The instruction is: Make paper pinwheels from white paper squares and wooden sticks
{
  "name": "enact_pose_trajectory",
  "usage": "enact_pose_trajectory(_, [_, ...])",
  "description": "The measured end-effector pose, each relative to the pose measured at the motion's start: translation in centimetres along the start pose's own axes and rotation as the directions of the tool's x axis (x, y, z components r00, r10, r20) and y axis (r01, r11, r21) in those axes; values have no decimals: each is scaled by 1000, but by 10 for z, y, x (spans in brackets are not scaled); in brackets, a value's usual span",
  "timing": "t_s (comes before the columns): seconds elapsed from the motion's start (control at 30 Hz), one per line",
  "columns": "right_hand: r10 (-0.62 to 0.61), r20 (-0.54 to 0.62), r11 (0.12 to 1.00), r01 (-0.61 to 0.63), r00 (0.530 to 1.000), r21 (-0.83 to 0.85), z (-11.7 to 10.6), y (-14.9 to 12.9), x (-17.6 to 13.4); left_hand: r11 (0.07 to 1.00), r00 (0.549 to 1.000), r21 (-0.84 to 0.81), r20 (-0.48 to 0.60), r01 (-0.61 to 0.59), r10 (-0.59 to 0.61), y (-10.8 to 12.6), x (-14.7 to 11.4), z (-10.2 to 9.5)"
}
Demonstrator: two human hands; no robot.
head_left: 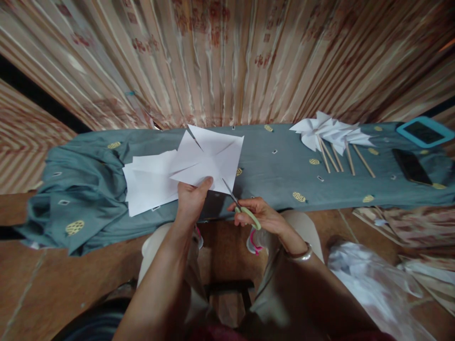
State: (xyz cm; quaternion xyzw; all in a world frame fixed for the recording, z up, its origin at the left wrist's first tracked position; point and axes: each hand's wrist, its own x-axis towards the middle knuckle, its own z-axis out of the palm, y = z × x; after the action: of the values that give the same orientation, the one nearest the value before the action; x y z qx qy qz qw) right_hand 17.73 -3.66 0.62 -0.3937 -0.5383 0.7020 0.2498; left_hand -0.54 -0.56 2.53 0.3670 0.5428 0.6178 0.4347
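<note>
My left hand (pixel 192 196) pinches the near edge of a square white sheet of paper (pixel 216 154), thumb on top. Slits run inward from the sheet's corners toward its middle. In my right hand (pixel 261 214) is a pair of scissors (pixel 254 219) with pale green handles, its blades lying at the sheet's near right corner. To the left, a stack of white paper (pixel 151 182) rests on the cloth, partly under the held sheet. Several white paper pinwheels (pixel 329 132) on wooden sticks lie together at the right.
A grey-green cloth with yellow pineapple prints (pixel 273 180) covers the long narrow table. At its right end are a black phone (pixel 412 166) and a blue-framed device (pixel 424 131). Pleated curtains (pixel 220 61) hang behind. A clear plastic bag (pixel 369 284) lies on the floor at right.
</note>
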Motion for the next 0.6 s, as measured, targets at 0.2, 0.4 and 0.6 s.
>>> enact_pose_trajectory(0.2, [18,-6,1000,-18,1000,-8,-1,2,0,1000,1000,-5,0,2,-2,0,0,0])
enact_pose_trajectory(0.4, [58,-19,998,-57,998,23,1,-1,0,1000,1000,-6,-8,8,-8,0,0,0])
enact_pose_trajectory(0.6, [46,-32,998,-45,998,38,1,-1,0,999,999,13,-21,31,-31,1,-1,0])
